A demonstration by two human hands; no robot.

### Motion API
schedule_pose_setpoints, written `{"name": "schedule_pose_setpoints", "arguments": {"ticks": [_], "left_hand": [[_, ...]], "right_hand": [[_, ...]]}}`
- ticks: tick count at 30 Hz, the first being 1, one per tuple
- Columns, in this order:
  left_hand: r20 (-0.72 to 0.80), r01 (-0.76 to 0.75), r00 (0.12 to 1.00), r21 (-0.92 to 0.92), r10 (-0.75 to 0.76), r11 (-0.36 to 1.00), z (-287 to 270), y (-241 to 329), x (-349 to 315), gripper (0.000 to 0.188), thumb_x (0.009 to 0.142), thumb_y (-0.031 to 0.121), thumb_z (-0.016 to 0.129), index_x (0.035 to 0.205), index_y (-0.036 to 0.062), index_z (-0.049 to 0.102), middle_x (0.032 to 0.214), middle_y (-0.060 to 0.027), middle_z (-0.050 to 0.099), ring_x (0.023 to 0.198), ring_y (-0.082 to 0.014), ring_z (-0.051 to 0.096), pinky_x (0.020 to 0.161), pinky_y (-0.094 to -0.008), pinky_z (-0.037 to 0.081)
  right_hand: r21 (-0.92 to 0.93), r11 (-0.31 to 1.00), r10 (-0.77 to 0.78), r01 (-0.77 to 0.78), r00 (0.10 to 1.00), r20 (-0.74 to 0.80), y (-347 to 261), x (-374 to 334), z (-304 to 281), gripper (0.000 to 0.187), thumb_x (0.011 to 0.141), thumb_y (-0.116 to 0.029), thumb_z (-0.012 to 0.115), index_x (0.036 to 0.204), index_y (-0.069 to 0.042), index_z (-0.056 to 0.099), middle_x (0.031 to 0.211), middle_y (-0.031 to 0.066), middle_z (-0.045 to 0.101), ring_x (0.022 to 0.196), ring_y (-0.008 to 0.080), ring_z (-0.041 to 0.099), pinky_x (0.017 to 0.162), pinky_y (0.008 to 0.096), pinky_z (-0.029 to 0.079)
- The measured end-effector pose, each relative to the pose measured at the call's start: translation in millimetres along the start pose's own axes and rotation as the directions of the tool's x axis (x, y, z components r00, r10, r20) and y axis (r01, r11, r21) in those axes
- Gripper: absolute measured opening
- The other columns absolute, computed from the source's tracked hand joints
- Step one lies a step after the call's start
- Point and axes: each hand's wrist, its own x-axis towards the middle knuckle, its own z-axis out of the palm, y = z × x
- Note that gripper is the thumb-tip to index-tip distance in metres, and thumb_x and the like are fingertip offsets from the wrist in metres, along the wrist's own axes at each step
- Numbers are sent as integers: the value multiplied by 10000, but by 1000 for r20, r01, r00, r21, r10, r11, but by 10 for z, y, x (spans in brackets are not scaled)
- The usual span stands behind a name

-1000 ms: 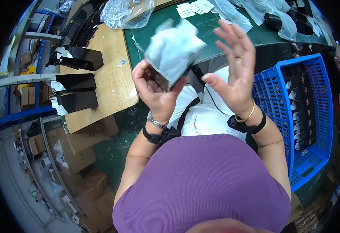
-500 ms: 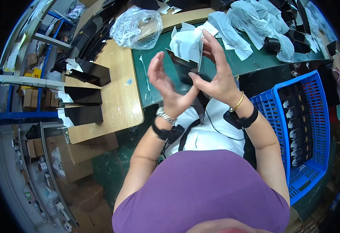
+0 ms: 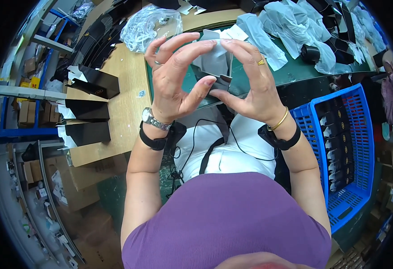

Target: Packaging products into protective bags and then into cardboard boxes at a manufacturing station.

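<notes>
A small open carton (image 3: 216, 62), black outside and pale inside, stands with its mouth up between my hands over the green table's near edge. My left hand (image 3: 171, 76) reaches round it from the left, index fingertip on the far pale flap and thumb by the near dark flaps. From the other side my right hand (image 3: 254, 85) holds it, index finger at the same far flap and thumb low on the near side. Much of the carton's lower body is hidden. On the wooden board to the left rest three black cartons (image 3: 87, 134) with white flaps raised.
A blue plastic basket (image 3: 314, 134) at the right contains a row of black cartons (image 3: 340, 148). Clear plastic bags (image 3: 138, 33) lie at the far left of the green table (image 3: 295, 71), crumpled pale bags (image 3: 290, 22) at the far right. Shelving (image 3: 26, 89) stands left.
My left hand, earlier spread apart beside the carton, has closed round its left side and top. The right fingers have bent inward over the far flap.
</notes>
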Motion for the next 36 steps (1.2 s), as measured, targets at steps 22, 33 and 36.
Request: {"name": "schedule_pose_setpoints", "arguments": {"ticks": [22, 33, 36], "left_hand": [[-123, 53, 989, -221, -82, 974, 65, 42, -94, 314, 888, 152, 791, 1146, 44, 649, 975, -102, 766, 933, -303, 753, 1058, -520, 529], [-74, 265, 888, -725, -454, 636, 269, 35, -148, 685, 839, 187, 876, 1408, 20, 531, 1438, -177, 565, 1274, -261, 618, 1090, -404, 494], [37, 362, 832, -794, -554, 489, 409, 29, -329, 889, 784, 219, 932, 1502, 21, 448, 1512, -183, 490, 1318, -275, 584, 1090, -388, 491]], "right_hand": [[-368, 929, -23, 42, 998, 58, -188, 87, -9, 562, 806, -284, 869, 1326, -188, 681, 1534, 119, 535, 1331, 337, 571, 1197, 526, 369], [273, 932, 260, -236, 964, -53, -225, 76, 56, 593, 922, -258, 790, 1435, -45, 584, 1487, 161, 571, 1323, 274, 585, 1150, 401, 417], [683, 606, 570, -407, 821, -16, -294, 188, 90, 592, 965, -251, 761, 1456, 6, 551, 1434, 151, 596, 1293, 223, 591, 1122, 363, 432]]}}
